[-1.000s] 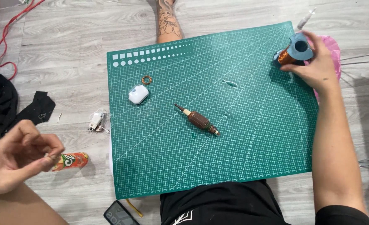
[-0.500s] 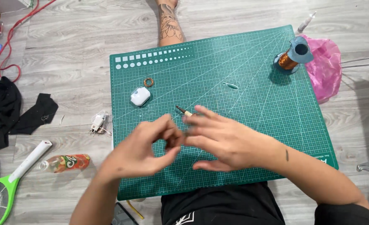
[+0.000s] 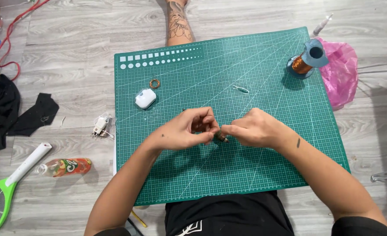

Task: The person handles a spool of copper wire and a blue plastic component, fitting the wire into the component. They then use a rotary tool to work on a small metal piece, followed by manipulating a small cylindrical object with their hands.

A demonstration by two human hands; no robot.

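Now the small brown-handled tool [image 3: 221, 138] sits right between the two hands, low over the middle of the green cutting mat [image 3: 263, 166] on the floor. The left hand [image 3: 182, 130] is curled, fingers pinched together at the tool's tip. The right hand [image 3: 255, 129] pinches the tool from the other side, fingertips nearly touching the left's. Up the mat lie a white earbud case [image 3: 145, 98] and a little copper ring [image 3: 154, 83]. A copper wire spool [image 3: 305, 61] stands at the far right corner, beside a pink bag [image 3: 342, 74].
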